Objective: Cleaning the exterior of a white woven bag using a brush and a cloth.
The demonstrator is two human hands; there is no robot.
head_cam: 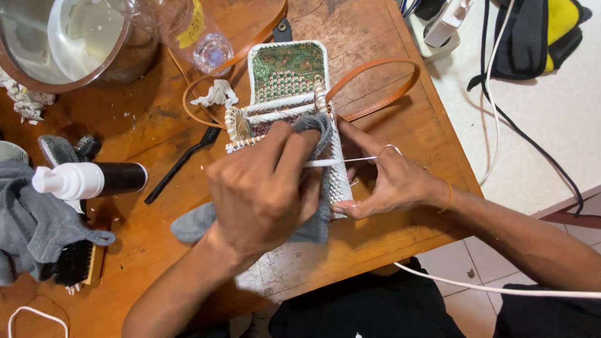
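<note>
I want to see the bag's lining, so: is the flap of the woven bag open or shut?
Open. The flap of the woven bag is folded back flat on the table, its green patterned lining facing up.

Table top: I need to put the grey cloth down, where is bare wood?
Bare table: right of the woven bag past the strap, and the near edge below the right hand. Crowded on the left, around the spray bottle and brush.
</note>
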